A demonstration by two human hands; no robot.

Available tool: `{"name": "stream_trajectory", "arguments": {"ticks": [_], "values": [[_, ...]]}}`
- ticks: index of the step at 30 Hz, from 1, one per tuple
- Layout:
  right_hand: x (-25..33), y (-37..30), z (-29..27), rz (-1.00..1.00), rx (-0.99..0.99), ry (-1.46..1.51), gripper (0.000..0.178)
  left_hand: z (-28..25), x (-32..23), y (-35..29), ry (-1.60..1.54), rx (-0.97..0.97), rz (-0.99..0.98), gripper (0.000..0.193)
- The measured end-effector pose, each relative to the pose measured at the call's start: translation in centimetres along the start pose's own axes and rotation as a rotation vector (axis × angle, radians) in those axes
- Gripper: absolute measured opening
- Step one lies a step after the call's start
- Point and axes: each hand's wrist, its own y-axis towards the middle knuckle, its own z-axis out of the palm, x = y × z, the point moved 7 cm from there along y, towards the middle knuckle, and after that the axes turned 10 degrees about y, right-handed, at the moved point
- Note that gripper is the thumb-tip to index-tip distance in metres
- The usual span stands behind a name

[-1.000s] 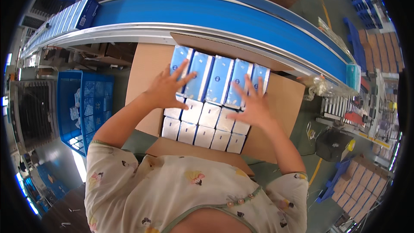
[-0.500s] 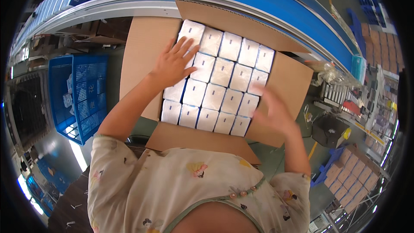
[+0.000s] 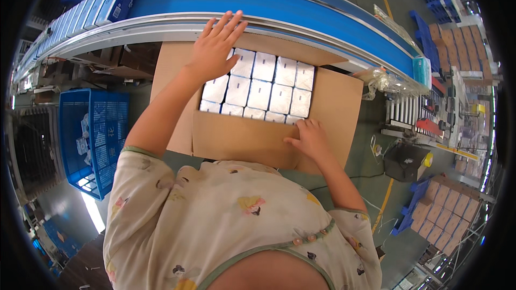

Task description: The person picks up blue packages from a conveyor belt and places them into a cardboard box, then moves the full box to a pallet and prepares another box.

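Left hand (image 3: 217, 48) spread, nothing in it, above the far-left corner of the carton (image 3: 339, 102). Right hand (image 3: 310, 138) at the carton's near-right corner, fingers at the edge of the near flap (image 3: 247, 137) (pinching or merely resting, cannot tell). That flap has risen within the last half-second; the nearest row of white packs (image 3: 259, 94) inside the carton is now partly covered. Beyond the carton: blue conveyor (image 3: 269, 5). Left of it: blue basket (image 3: 113, 129).

Open brown cardboard box (image 3: 341, 107), white packs (image 3: 259, 94) in tight rows, near flap (image 3: 242, 135) partly hiding nearest row
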Motion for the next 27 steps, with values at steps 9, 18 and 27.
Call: {"name": "stream_trajectory", "arguments": {"ticks": [9, 18, 27], "values": [[-3.3, -0.7, 3.7, 0.109, -0.137, 0.018, 0.063, 6.8, -7.7, -15.2, -0.210, 0.363, 0.012, 0.098], [-14.4, -10.0, -3.9, 0.432, -0.807, 0.223, 0.037, 9.2, -7.9, -16.0, -0.076, 0.606, -0.045, 0.088], [-8.5, -10.4, -6.0, 0.349, -0.447, 0.574, 0.038, 10.2, -7.5, -16.6, -0.204, 0.393, -0.012, 0.090]]}}
